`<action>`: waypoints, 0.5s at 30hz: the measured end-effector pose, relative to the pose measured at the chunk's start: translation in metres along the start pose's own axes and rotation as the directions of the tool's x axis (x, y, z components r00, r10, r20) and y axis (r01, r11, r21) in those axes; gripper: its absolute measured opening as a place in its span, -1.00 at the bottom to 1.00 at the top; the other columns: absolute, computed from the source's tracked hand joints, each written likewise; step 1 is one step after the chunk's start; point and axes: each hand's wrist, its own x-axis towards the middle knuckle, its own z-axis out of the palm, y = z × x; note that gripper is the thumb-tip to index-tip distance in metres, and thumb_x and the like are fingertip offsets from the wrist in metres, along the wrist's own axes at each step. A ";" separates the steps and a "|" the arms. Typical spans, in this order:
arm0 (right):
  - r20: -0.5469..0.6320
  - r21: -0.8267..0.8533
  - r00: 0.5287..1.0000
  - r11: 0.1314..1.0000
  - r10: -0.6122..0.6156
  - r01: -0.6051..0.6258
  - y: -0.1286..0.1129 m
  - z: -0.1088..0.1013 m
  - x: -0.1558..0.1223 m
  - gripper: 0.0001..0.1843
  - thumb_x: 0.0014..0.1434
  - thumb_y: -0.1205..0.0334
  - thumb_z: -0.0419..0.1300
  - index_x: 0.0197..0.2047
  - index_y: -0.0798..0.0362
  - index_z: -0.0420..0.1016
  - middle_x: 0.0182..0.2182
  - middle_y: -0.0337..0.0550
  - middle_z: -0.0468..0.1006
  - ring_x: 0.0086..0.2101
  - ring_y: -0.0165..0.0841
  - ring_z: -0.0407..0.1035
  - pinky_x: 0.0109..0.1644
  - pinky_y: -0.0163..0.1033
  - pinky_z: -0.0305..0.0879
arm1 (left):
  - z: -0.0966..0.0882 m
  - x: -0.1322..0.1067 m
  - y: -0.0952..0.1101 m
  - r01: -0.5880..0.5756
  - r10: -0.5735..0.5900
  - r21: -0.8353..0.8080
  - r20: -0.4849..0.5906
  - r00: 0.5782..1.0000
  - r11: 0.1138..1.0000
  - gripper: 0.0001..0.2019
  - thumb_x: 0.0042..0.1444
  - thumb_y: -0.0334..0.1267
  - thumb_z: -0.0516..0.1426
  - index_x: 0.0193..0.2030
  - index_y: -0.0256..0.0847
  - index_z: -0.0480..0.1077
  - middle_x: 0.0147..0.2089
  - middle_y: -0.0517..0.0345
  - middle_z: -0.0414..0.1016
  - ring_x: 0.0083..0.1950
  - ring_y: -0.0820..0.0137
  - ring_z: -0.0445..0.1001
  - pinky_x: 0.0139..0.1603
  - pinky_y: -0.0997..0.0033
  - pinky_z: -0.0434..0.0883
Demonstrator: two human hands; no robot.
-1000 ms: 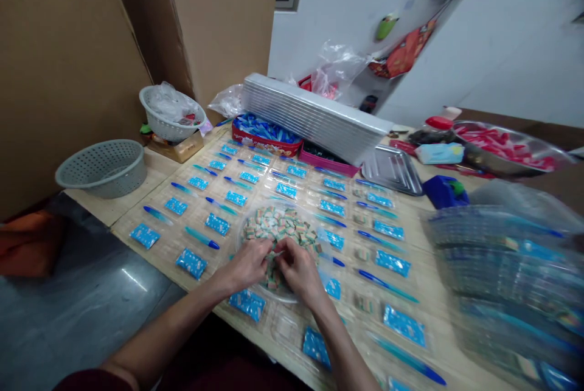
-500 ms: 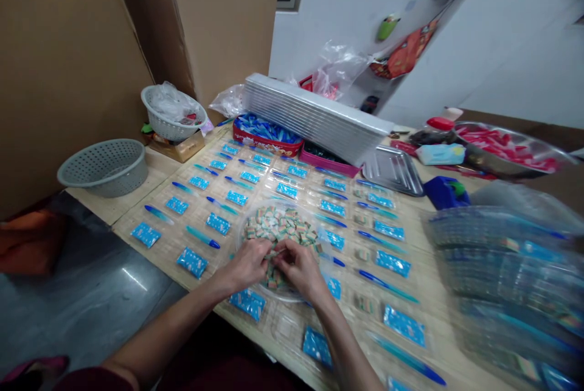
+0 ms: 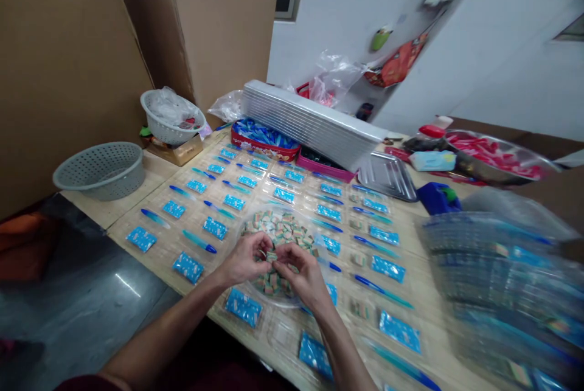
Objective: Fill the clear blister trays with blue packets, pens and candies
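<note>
Both hands meet over a clear round bowl [image 3: 292,304] filled with small green-and-orange striped blocks [image 3: 292,230]. My left hand [image 3: 246,259] has its thumb and fingertips curled together at one small striped block [image 3: 272,255]. From the other side my right hand [image 3: 298,269] pinches at that same block, its fingertips partly hiding it. Around the bowl lie clear plastic trays, many with a blue patterned packet [image 3: 243,307] and a blue-teal pen-like stick [image 3: 199,241]. Some trays on the right also hold striped blocks [image 3: 360,307].
Stacked filled trays [image 3: 506,281] stand blurred at the right. Behind are a red tin of blue sticks [image 3: 264,138], a long stack of clear trays [image 3: 310,120], a metal tray [image 3: 387,177] and a steel bowl of pink pieces [image 3: 497,157]. Grey baskets [image 3: 100,169] stand left.
My hands stay over the bowl; the left fingers have opened out a little and the block between the hands shows more. The view has shifted slightly.
</note>
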 end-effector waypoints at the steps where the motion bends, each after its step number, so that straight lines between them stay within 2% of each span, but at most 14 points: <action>1: -0.011 0.071 0.999 0.997 0.032 -0.031 0.002 0.000 -0.001 -0.83 -0.01 0.17 0.27 -0.35 0.04 0.42 -0.41 -0.19 0.48 -0.38 -0.33 0.39 -0.29 -0.26 0.35 | 0.001 0.000 0.001 0.011 -0.011 -0.058 0.002 1.000 0.998 -0.78 -0.21 -0.40 0.19 -0.34 -0.27 0.31 -0.34 0.20 0.35 -0.32 0.48 0.38 -0.29 0.51 0.35; 4: -0.043 0.231 0.993 0.968 0.113 -0.100 0.008 -0.002 -0.003 -0.74 -0.06 0.11 0.33 -0.32 0.04 0.43 -0.46 -0.23 0.45 -0.46 -0.38 0.36 -0.40 -0.31 0.33 | 0.007 0.000 0.000 0.062 -0.063 -0.178 -0.001 0.998 0.982 -0.78 -0.18 -0.35 0.22 -0.36 -0.28 0.31 -0.44 0.26 0.32 -0.42 0.55 0.35 -0.36 0.54 0.33; 6: -0.050 0.253 0.990 0.961 0.129 -0.113 0.011 -0.003 -0.004 -0.70 -0.04 0.10 0.33 -0.24 0.04 0.47 -0.48 -0.24 0.44 -0.47 -0.39 0.35 -0.41 -0.31 0.32 | 0.011 0.000 -0.002 0.071 -0.080 -0.231 -0.027 0.996 0.970 -0.76 -0.19 -0.34 0.25 -0.35 -0.28 0.32 -0.48 0.28 0.33 -0.46 0.56 0.34 -0.40 0.56 0.32; 9: -0.048 0.163 0.996 0.985 0.073 -0.064 0.012 -0.003 -0.004 -0.71 0.04 0.11 0.26 -0.16 0.03 0.53 -0.44 -0.20 0.45 -0.45 -0.38 0.35 -0.40 -0.30 0.32 | 0.017 0.001 -0.005 0.070 -0.102 -0.332 -0.079 0.992 0.941 -0.74 -0.20 -0.32 0.27 -0.34 -0.28 0.32 -0.46 0.26 0.37 -0.46 0.52 0.40 -0.42 0.52 0.37; 13: -0.033 -0.014 0.997 0.998 -0.069 0.069 0.006 -0.004 -0.005 -0.73 0.12 0.17 0.18 -0.11 0.01 0.55 -0.10 -0.04 0.45 -0.23 -0.29 0.41 -0.23 -0.22 0.38 | 0.020 0.001 -0.005 0.114 -0.187 -0.447 -0.122 0.975 0.887 -0.72 -0.25 -0.31 0.30 -0.37 -0.31 0.35 -0.48 0.24 0.41 -0.51 0.50 0.41 -0.46 0.48 0.39; 15: 0.010 -0.114 0.992 0.985 -0.125 0.125 0.002 -0.004 -0.005 -0.66 0.09 0.21 0.21 -0.03 0.00 0.51 -0.03 -0.01 0.42 -0.11 -0.22 0.38 -0.13 -0.17 0.38 | 0.019 0.001 -0.003 0.161 -0.253 -0.495 -0.125 0.959 0.854 -0.71 -0.29 -0.31 0.30 -0.38 -0.32 0.35 -0.50 0.24 0.43 -0.54 0.50 0.40 -0.49 0.48 0.39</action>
